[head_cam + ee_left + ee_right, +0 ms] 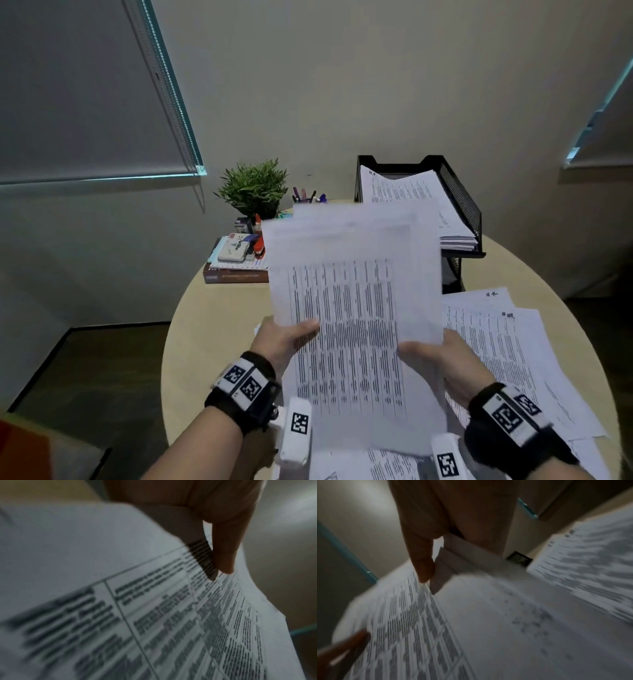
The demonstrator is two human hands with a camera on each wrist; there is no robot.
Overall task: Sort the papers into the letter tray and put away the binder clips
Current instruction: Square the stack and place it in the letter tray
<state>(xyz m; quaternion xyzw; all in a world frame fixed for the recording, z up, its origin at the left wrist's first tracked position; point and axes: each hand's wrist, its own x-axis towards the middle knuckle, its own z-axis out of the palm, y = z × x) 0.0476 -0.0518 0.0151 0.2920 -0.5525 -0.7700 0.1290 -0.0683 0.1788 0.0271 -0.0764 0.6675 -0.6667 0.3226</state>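
Note:
Both hands hold up a stack of printed sheets (352, 308) above the round table (212, 318). My left hand (284, 337) grips its left edge, thumb on top of the print. My right hand (442, 359) grips the right edge, thumb on the front. In the left wrist view the thumb (224, 555) presses on the sheets (120, 601). The right wrist view shows my thumb (423, 563) on the same sheets (471, 622). The black mesh letter tray (462, 202) stands at the back right with papers (411, 195) in its top tier. No binder clip is visible.
More loose printed pages (507, 349) lie spread over the right side of the table. At the back left are a potted plant (253, 188), a pen holder (308, 197) and a book with stationery (236, 260) on it. The table's rim curves off to the floor at left.

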